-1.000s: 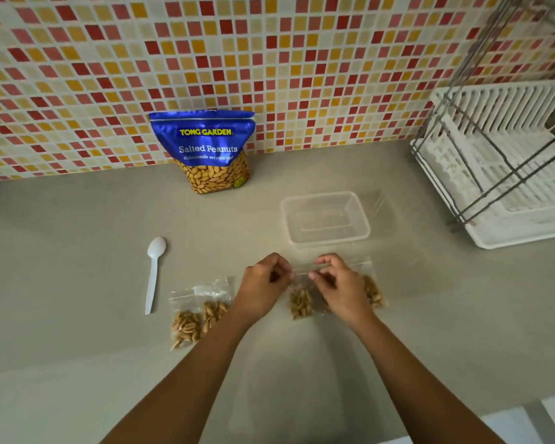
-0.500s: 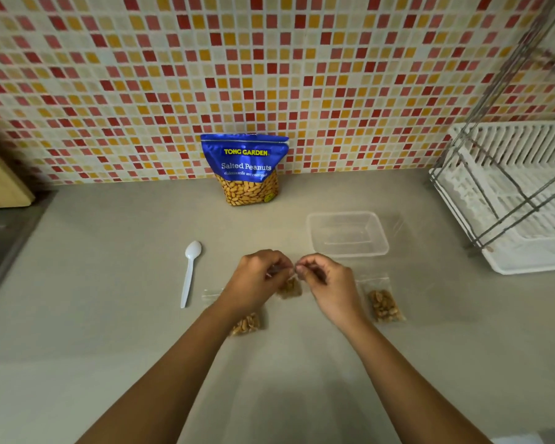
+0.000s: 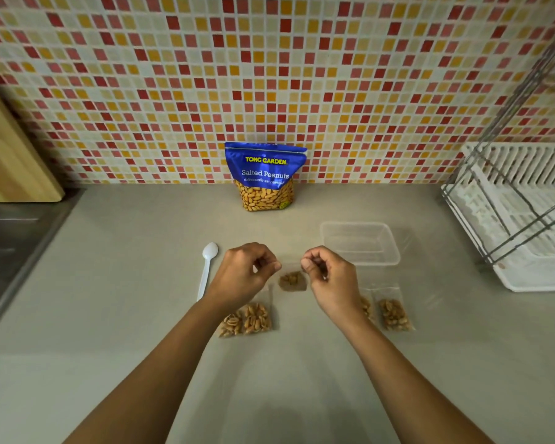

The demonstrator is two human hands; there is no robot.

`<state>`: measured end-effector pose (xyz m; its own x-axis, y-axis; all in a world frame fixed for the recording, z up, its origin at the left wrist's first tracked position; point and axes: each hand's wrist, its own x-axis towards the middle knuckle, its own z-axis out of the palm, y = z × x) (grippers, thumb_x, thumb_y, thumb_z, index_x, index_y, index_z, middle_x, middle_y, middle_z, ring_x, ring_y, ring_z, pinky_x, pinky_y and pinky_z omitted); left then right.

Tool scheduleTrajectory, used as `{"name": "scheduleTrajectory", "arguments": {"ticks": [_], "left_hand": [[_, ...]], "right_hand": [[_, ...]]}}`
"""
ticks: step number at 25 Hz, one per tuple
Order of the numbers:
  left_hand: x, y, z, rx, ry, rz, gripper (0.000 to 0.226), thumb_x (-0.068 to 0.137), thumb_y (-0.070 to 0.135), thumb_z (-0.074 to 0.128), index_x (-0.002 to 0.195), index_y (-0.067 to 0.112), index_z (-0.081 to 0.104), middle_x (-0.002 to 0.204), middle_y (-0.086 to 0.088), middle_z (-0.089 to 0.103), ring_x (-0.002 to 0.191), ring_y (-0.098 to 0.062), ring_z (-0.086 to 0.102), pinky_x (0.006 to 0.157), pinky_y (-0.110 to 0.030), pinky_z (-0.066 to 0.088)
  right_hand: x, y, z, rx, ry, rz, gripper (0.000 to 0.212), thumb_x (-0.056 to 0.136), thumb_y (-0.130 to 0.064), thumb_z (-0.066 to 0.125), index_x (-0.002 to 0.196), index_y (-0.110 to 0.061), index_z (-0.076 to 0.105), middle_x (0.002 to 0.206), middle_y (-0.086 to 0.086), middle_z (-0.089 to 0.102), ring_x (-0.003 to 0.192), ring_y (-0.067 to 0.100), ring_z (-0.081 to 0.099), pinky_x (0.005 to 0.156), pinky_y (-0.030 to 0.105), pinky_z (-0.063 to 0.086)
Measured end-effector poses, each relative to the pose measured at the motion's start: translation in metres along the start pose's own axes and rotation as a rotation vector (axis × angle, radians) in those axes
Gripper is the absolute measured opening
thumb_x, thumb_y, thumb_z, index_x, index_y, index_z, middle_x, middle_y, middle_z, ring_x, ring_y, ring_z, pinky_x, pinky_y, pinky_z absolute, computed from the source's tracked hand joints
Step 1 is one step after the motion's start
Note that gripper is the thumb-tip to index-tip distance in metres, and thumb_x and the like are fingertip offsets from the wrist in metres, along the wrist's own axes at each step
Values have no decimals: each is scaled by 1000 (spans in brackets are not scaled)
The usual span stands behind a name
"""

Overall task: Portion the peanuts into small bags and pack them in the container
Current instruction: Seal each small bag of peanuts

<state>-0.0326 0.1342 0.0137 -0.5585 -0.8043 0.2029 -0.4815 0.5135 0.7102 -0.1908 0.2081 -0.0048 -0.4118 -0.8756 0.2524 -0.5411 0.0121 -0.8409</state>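
Note:
My left hand point(image 3: 245, 275) and my right hand point(image 3: 329, 277) each pinch a top corner of a small clear bag of peanuts point(image 3: 292, 281), held just above the counter between them. Two filled small bags point(image 3: 249, 318) lie under my left wrist. Two more filled bags point(image 3: 393, 310) lie to the right of my right wrist, one partly hidden by it. The clear plastic container point(image 3: 359, 243) sits empty just behind my right hand. The blue Salted Peanuts pouch point(image 3: 265, 176) stands against the tiled wall.
A white plastic spoon point(image 3: 207, 267) lies left of my left hand. A white dish rack with a wire frame point(image 3: 519, 216) fills the right side. A sink edge point(image 3: 20, 248) and a wooden board point(image 3: 10, 155) are at the far left.
Both hands lifted the small bag off the counter and spread apart along its top edge. The view tilted up and pulled back, bringing the sink and wooden board into sight.

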Motion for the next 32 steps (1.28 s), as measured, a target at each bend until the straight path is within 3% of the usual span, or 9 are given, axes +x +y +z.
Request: {"name": "scheduleTrajectory", "arguments": {"ticks": [3, 6, 9, 12, 15, 17, 23, 28, 32], "left_hand": [[-5, -7, 1, -41, 28, -107, 10, 82, 22, 69, 78, 13, 67, 74, 2, 66, 70, -9, 60, 64, -23, 50], [-19, -18, 10, -286, -51, -315, 17, 79, 31, 72, 91, 21, 65, 79, 8, 66, 73, 3, 61, 67, -10, 47], [-40, -33, 30, -472, -232, -458, 37, 76, 30, 74, 108, 19, 60, 99, 1, 68, 94, -15, 67, 82, -29, 56], [-57, -34, 49, -524, -104, -576, 21, 78, 9, 72, 97, 11, 64, 83, -7, 68, 82, -24, 66, 74, -28, 57], [-64, -38, 64, -479, 21, -680, 14, 78, 9, 73, 87, 14, 64, 76, -10, 68, 74, -26, 66, 76, -42, 58], [-65, -43, 74, -281, 48, -655, 10, 78, 12, 72, 85, 13, 65, 76, -10, 70, 74, -28, 68, 73, -42, 57], [-58, -37, 77, 184, 66, -535, 15, 85, 22, 63, 87, 8, 62, 81, -12, 70, 79, -31, 63, 67, -33, 45], [-34, -23, 85, 171, 29, -453, 22, 87, 21, 59, 102, 7, 64, 94, -11, 71, 90, -27, 65, 77, -32, 47], [-4, -8, 124, 87, -127, -272, 23, 87, 17, 58, 105, 6, 67, 98, -15, 70, 91, -30, 65, 86, -37, 49]], "right_hand": [[-4, 1, 2, 23, -31, 28, 12, 85, -11, 63, 78, -21, 62, 66, -16, 59, 68, 0, 58, 59, 8, 40], [-6, 7, 6, 83, -96, 117, 19, 86, -16, 61, 76, -31, 58, 70, -12, 63, 68, 4, 61, 64, 13, 46], [-7, 14, 12, 138, -141, 199, 21, 86, -16, 62, 74, -33, 59, 70, -10, 66, 69, 3, 62, 65, 12, 47], [-10, 25, 19, 109, -119, 250, 17, 84, -17, 66, 75, -32, 62, 74, -13, 66, 72, 5, 64, 66, 12, 49], [-12, 39, 32, -28, -94, 265, 6, 82, -19, 67, 79, -24, 68, 76, -12, 68, 71, 0, 62, 66, 8, 45], [-12, 49, 44, -103, -118, 272, 5, 82, -19, 67, 83, -16, 72, 80, -2, 73, 73, 9, 65, 70, 18, 47], [-10, 63, 54, -263, -226, 307, 17, 82, -16, 64, 93, -6, 72, 93, 12, 74, 87, 24, 68, 76, 25, 48], [-10, 77, 10, -309, -101, 300, 20, 80, -16, 65, 99, -13, 71, 92, 7, 74, 85, 21, 69, 81, 27, 51], [-15, 108, -40, -489, -20, 284, 23, 76, -9, 65, 98, -11, 71, 94, 13, 70, 84, 31, 67, 77, 28, 49]]}}
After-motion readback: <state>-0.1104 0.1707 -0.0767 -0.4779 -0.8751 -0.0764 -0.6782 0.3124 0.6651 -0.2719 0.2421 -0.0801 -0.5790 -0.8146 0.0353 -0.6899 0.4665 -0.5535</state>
